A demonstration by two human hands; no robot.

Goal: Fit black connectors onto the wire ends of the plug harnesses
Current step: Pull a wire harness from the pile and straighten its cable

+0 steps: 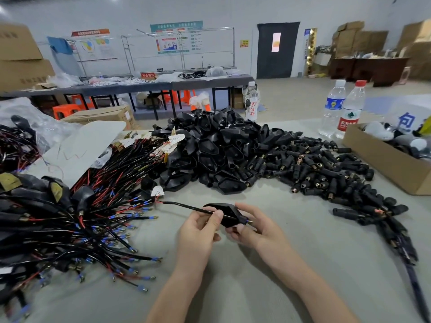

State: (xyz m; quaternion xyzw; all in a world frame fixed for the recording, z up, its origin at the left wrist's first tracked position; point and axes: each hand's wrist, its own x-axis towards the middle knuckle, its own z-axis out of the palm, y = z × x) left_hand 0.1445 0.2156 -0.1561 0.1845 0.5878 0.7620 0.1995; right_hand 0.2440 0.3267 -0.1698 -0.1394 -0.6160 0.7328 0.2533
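Grey worktable (233, 287) near the middle: the left hand (200, 229) pinches a black cable (182, 205) running into a black connector shell (227, 214), which the right hand (254, 227) grips. Heaped shells (214, 145) lie behind. A red-labelled bottle (349, 113) reads 农夫. The cardboard box (382, 162) holds black and white pieces.

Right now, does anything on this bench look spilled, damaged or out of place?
Nothing looks damaged. The small black connectors sprawl in a loose heap trailing down the table's right side, more spilled than sorted. The harnesses on the left lie tangled. The left hand and right hand grip one black cover.
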